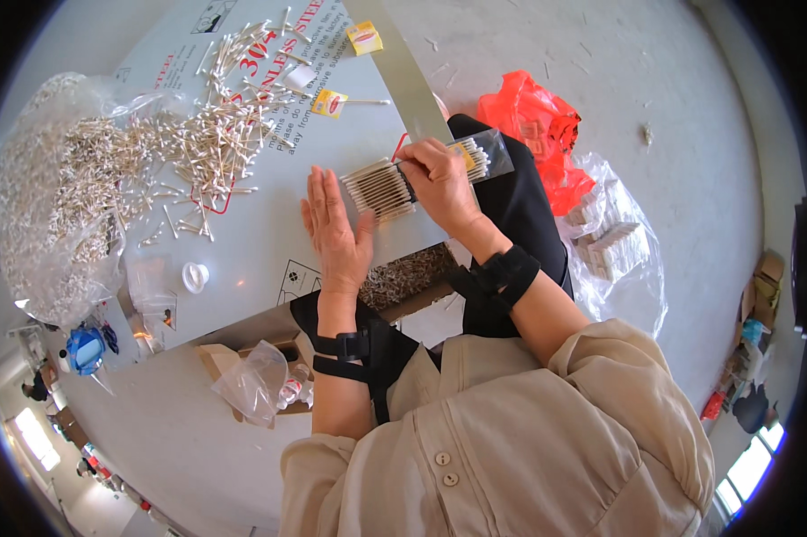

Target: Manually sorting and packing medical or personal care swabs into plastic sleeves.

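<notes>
My right hand (439,183) is closed around a clear bag (497,154) of cotton swabs with a yellow label, near the table's right edge. White swab tips show inside the bag. On the other side of this hand, a flat row of cotton swabs (378,190) lies side by side, with a dark strip where it meets my fingers. How the row joins the bag is hidden under my hand. My left hand (332,224) is open beside the row, fingers straight and together, its thumb close to the swabs' near left end.
Loose cotton swabs (220,143) are heaped on the steel table (278,210), beside a large clear bag (41,233) of them. Two yellow labels (364,38), a white cap (195,277) and an open drawer (408,279) are around. A red bag (520,116) and wrapped packs (614,251) stand right.
</notes>
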